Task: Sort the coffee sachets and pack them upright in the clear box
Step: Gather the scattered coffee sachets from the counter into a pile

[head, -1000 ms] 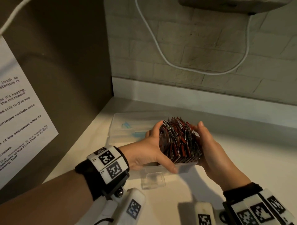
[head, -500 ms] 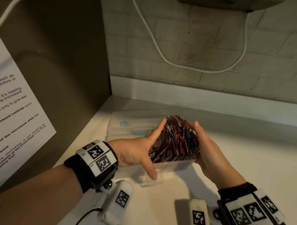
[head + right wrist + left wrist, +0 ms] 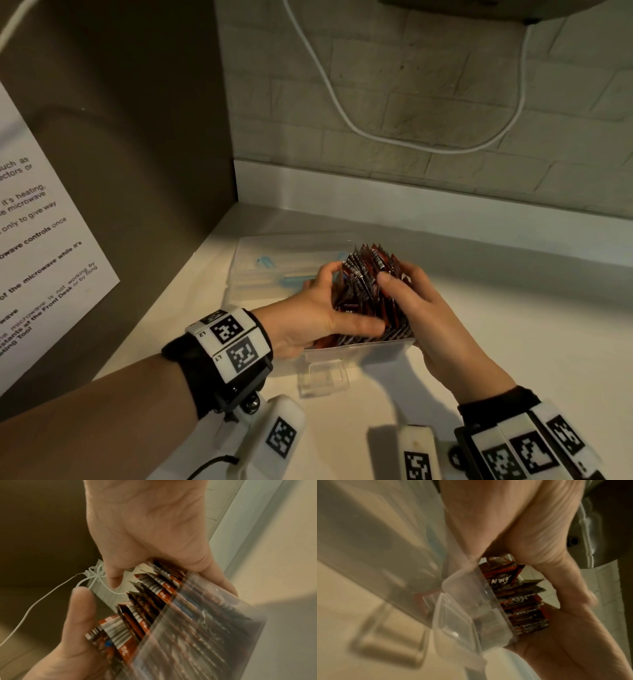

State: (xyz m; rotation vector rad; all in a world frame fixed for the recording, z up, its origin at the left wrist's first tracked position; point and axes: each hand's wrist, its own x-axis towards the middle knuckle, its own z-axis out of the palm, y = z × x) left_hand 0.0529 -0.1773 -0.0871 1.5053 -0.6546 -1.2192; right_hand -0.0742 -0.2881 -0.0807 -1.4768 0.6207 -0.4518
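We have both hands wrapped about the bundle of coffee sachets point(image 3: 371, 291), which stands in the clear box point(image 3: 359, 351) on the worktop point(image 3: 513, 325), near the middle of the head view. Our left hand point(image 3: 318, 315) comes in from eight o'clock, thumb lying across the near face of the bundle and fingers curled over its far left edge, so it grips the sachets. Our right hand point(image 3: 421, 318) closes from four o'clock, fingers bent over the top right corner of the pack and palm against the box's right wall; it too holds the sachets. We judge the two-sided squeeze is there to keep the pack tight and on end, since loose sachets would fan out and topple.

The sachets are thin foil packets in red-orange and dark brown, with white barcode strips along their upper edges. They stand roughly upright but splayed, their tops rising well above the box rim. Through the wall in the right wrist view they show as close, slanted rows.

At eleven o'clock from the box lies a clear lid point(image 3: 284, 263) with pale blue clips, touching or just beside it.
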